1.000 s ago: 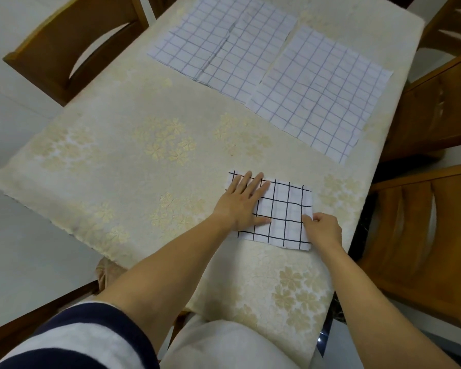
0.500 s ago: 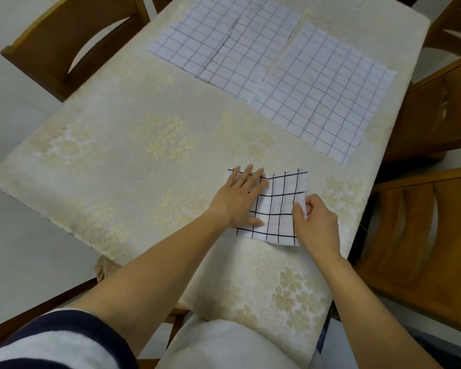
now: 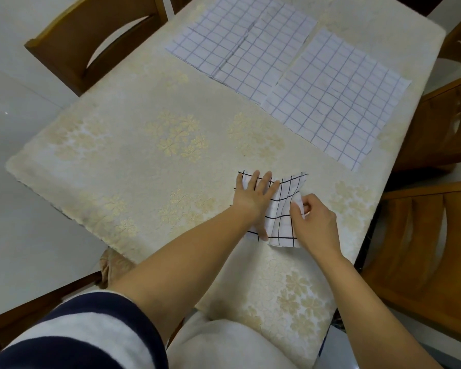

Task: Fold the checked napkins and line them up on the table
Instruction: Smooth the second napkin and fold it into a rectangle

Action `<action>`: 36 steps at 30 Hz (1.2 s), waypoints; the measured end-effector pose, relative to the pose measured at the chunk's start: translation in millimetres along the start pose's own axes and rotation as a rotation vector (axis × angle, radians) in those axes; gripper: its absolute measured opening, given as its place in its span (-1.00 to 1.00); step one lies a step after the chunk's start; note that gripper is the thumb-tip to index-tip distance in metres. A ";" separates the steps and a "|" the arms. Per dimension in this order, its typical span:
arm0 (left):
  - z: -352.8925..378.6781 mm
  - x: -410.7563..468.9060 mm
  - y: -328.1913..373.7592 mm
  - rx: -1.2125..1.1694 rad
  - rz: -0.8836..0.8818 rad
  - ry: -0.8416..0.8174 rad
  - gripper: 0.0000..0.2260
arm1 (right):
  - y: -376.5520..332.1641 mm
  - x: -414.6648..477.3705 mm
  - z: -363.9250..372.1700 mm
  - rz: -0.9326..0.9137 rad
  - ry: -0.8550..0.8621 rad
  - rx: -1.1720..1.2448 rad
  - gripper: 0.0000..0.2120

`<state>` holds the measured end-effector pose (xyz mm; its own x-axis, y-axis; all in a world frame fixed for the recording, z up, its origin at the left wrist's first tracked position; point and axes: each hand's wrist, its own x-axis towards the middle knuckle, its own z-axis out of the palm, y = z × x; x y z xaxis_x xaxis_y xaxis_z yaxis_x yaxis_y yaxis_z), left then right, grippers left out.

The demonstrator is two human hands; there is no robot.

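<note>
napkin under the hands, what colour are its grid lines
Black on white; the napkin shows best in the head view.

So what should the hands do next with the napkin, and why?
Probably the right hand should carry its pinched edge leftward and lay it down: that side of the napkin is lifted, and the left hand presses the other flat.

Left hand (image 3: 253,201) lies flat, fingers spread, pressing down; right hand (image 3: 313,225) curled, thumb and fingers pinching.

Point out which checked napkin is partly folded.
The black-lined napkin nearest the person, pressed by the left hand and pinched by the right hand; the paler far napkins lie flat.
</note>
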<state>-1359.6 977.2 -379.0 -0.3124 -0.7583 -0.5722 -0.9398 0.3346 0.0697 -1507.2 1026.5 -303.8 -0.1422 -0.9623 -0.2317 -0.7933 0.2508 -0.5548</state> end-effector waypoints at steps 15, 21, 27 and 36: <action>25.7 -47.4 -81.5 -0.753 -0.018 0.328 -0.38 | -15.6 10.9 8.7 -0.060 -0.106 -0.010 -0.83; 75.5 -56.1 -79.2 -0.607 0.027 0.550 -0.51 | -44.9 15.3 45.1 -0.094 -0.222 -0.036 -0.84; 86.9 -50.4 -76.6 -0.399 0.020 0.724 -0.56 | -51.3 23.1 76.1 -0.096 -0.307 -0.108 -0.85; 88.3 -49.0 -78.3 -0.414 0.024 0.712 -0.57 | -52.9 28.4 94.8 -0.026 -0.334 -0.104 -0.73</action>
<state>-1258.5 1037.5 -428.5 -0.2151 -0.9734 0.0788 -0.8633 0.2272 0.4506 -1413.1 995.9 -356.8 0.0668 -0.8767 -0.4764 -0.8527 0.1978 -0.4836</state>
